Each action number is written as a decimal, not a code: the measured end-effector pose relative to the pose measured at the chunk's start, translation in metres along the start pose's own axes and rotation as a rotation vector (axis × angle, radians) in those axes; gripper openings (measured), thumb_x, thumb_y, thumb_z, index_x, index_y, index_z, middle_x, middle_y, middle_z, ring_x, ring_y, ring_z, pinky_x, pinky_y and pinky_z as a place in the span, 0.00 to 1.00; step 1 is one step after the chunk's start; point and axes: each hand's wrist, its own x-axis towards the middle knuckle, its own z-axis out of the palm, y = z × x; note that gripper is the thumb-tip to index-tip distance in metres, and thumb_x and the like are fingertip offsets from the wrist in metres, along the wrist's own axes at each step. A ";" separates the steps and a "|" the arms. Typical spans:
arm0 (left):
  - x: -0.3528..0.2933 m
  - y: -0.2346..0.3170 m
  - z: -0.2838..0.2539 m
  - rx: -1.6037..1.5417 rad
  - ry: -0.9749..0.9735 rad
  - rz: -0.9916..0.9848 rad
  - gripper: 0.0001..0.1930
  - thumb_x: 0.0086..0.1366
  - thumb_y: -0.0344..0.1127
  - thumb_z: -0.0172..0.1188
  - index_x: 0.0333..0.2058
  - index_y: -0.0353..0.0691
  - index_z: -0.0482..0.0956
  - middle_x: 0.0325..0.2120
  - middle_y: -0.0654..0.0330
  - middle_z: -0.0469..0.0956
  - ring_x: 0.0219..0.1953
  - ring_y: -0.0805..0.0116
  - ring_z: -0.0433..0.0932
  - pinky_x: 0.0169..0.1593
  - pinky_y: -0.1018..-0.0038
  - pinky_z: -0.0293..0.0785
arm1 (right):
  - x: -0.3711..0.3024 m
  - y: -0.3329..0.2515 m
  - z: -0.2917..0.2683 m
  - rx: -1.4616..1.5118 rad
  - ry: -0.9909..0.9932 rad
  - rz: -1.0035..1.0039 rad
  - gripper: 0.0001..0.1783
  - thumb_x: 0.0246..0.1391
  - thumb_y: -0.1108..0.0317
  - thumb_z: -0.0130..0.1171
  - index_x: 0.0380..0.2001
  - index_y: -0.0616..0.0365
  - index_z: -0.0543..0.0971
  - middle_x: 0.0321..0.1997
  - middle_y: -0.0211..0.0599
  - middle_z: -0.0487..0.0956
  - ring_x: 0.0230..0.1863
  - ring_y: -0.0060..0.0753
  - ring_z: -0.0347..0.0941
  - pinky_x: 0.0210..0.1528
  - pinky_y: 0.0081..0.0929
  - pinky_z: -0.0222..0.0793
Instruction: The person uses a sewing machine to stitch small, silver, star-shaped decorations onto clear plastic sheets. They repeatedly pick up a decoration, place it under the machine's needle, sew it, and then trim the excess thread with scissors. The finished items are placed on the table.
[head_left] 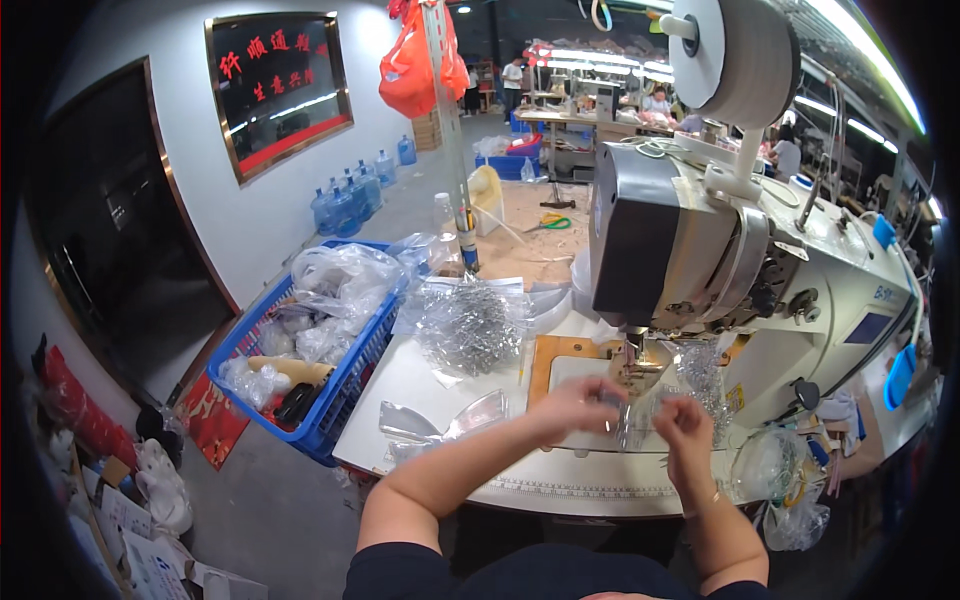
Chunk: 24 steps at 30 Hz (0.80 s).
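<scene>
Just in front of the sewing machine's needle area [632, 362], a shiny clear plastic piece [631, 428] lies between my two hands. My left hand [582, 404] is at its left side, its fingers bent and blurred by motion, so its grip does not show. At the right edge, my right hand [686, 424] is closed in a pinch on the piece. Beside the needle, a bunch of silvery clear material [703, 378] stands against the machine [690, 240]. Flat clear plastic pieces [475, 415] rest on the white table left of my forearm.
A heap of silvery strands [468, 330] lies on clear bags behind my left arm. Left of the table stands a blue basket [345, 405] full of plastic bags. Green-handled scissors [552, 221] and a hammer [558, 200] lie farther back. Clear bags [795, 520] hang at the right front edge.
</scene>
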 end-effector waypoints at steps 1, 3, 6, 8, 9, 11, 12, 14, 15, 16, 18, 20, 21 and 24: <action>-0.021 -0.008 0.009 0.160 0.068 0.125 0.15 0.53 0.25 0.60 0.41 0.36 0.74 0.35 0.60 0.77 0.37 0.67 0.77 0.42 0.70 0.76 | -0.014 0.004 -0.015 -0.051 -0.068 -0.030 0.21 0.40 0.73 0.65 0.40 0.62 0.74 0.38 0.30 0.75 0.40 0.22 0.68 0.42 0.20 0.63; -0.055 -0.028 0.012 0.505 0.207 0.552 0.14 0.50 0.22 0.61 0.39 0.36 0.77 0.34 0.58 0.77 0.38 0.64 0.78 0.43 0.70 0.75 | -0.035 0.014 -0.062 -0.297 -0.106 -0.109 0.23 0.41 0.76 0.61 0.45 0.62 0.73 0.42 0.38 0.74 0.48 0.33 0.67 0.51 0.28 0.61; -0.074 -0.070 0.005 0.953 0.406 1.063 0.16 0.45 0.19 0.62 0.36 0.39 0.80 0.34 0.57 0.77 0.40 0.60 0.77 0.43 0.71 0.75 | -0.048 0.057 -0.115 -1.207 -0.064 -0.433 0.23 0.39 0.76 0.59 0.44 0.63 0.73 0.43 0.45 0.75 0.48 0.44 0.68 0.52 0.35 0.62; -0.086 -0.096 0.011 1.331 0.283 0.927 0.14 0.48 0.23 0.58 0.36 0.40 0.79 0.37 0.58 0.76 0.43 0.59 0.75 0.43 0.71 0.74 | -0.045 0.074 -0.114 -1.224 -0.088 -0.513 0.22 0.38 0.78 0.57 0.42 0.62 0.74 0.40 0.47 0.74 0.47 0.51 0.67 0.50 0.41 0.62; -0.089 -0.113 0.013 1.401 0.187 0.846 0.14 0.50 0.27 0.54 0.38 0.40 0.78 0.40 0.59 0.74 0.46 0.60 0.74 0.45 0.71 0.74 | -0.044 0.067 -0.108 -1.243 -0.106 -0.432 0.20 0.39 0.79 0.56 0.41 0.62 0.75 0.38 0.45 0.74 0.45 0.50 0.67 0.49 0.42 0.63; -0.094 -0.134 0.022 1.380 0.137 0.753 0.16 0.50 0.27 0.55 0.41 0.39 0.77 0.40 0.59 0.74 0.47 0.60 0.73 0.47 0.70 0.73 | -0.048 0.054 -0.100 -1.225 -0.088 -0.387 0.16 0.41 0.79 0.55 0.38 0.61 0.75 0.34 0.43 0.74 0.40 0.48 0.69 0.44 0.41 0.64; -0.094 -0.130 0.025 1.382 0.179 0.734 0.17 0.49 0.26 0.55 0.41 0.38 0.77 0.41 0.59 0.74 0.47 0.60 0.72 0.48 0.70 0.72 | -0.045 0.053 -0.098 -1.186 -0.055 -0.450 0.14 0.42 0.80 0.54 0.36 0.61 0.75 0.33 0.43 0.73 0.38 0.48 0.69 0.41 0.40 0.65; -0.103 -0.127 0.034 1.359 0.141 0.626 0.19 0.47 0.25 0.57 0.41 0.37 0.76 0.41 0.58 0.73 0.48 0.59 0.72 0.50 0.70 0.71 | -0.054 0.067 -0.112 -1.315 0.001 -0.433 0.13 0.43 0.80 0.54 0.36 0.61 0.75 0.32 0.43 0.73 0.35 0.47 0.70 0.38 0.37 0.66; -0.104 -0.124 0.035 1.382 0.119 0.607 0.19 0.46 0.24 0.57 0.41 0.37 0.76 0.41 0.58 0.73 0.48 0.59 0.72 0.50 0.70 0.71 | -0.053 0.069 -0.114 -1.380 0.025 -0.443 0.13 0.44 0.80 0.53 0.36 0.62 0.75 0.32 0.44 0.73 0.34 0.46 0.70 0.37 0.35 0.67; -0.104 -0.123 0.035 1.405 0.098 0.588 0.20 0.45 0.24 0.58 0.41 0.36 0.76 0.41 0.58 0.73 0.48 0.59 0.71 0.50 0.70 0.71 | -0.053 0.070 -0.114 -1.343 0.128 -0.460 0.13 0.44 0.81 0.52 0.37 0.61 0.75 0.32 0.44 0.73 0.33 0.45 0.70 0.36 0.34 0.67; -0.102 -0.123 0.033 1.396 0.081 0.609 0.19 0.45 0.24 0.58 0.41 0.36 0.76 0.41 0.57 0.73 0.47 0.59 0.72 0.50 0.71 0.71 | -0.054 0.065 -0.109 -1.267 0.337 -0.495 0.14 0.45 0.81 0.51 0.38 0.61 0.75 0.30 0.44 0.72 0.32 0.44 0.71 0.34 0.32 0.67; -0.099 -0.127 0.031 1.386 0.080 0.626 0.19 0.45 0.24 0.58 0.41 0.36 0.76 0.41 0.57 0.73 0.47 0.60 0.72 0.50 0.71 0.71 | -0.058 0.052 -0.085 -1.007 0.345 -0.456 0.16 0.46 0.81 0.51 0.41 0.60 0.74 0.32 0.43 0.70 0.33 0.42 0.69 0.35 0.29 0.67; -0.099 -0.128 0.029 1.384 0.089 0.635 0.19 0.45 0.24 0.58 0.41 0.36 0.77 0.41 0.57 0.73 0.47 0.60 0.72 0.50 0.71 0.71 | -0.063 0.042 -0.066 -0.939 0.265 -0.433 0.17 0.46 0.79 0.52 0.43 0.59 0.74 0.34 0.42 0.69 0.33 0.41 0.69 0.35 0.29 0.67; -0.102 -0.130 0.027 1.370 0.120 0.625 0.18 0.45 0.24 0.58 0.40 0.36 0.77 0.40 0.57 0.73 0.47 0.61 0.72 0.49 0.72 0.71 | -0.090 0.033 -0.009 -1.087 -0.176 -0.179 0.25 0.42 0.68 0.62 0.48 0.47 0.74 0.38 0.37 0.68 0.32 0.35 0.68 0.31 0.30 0.67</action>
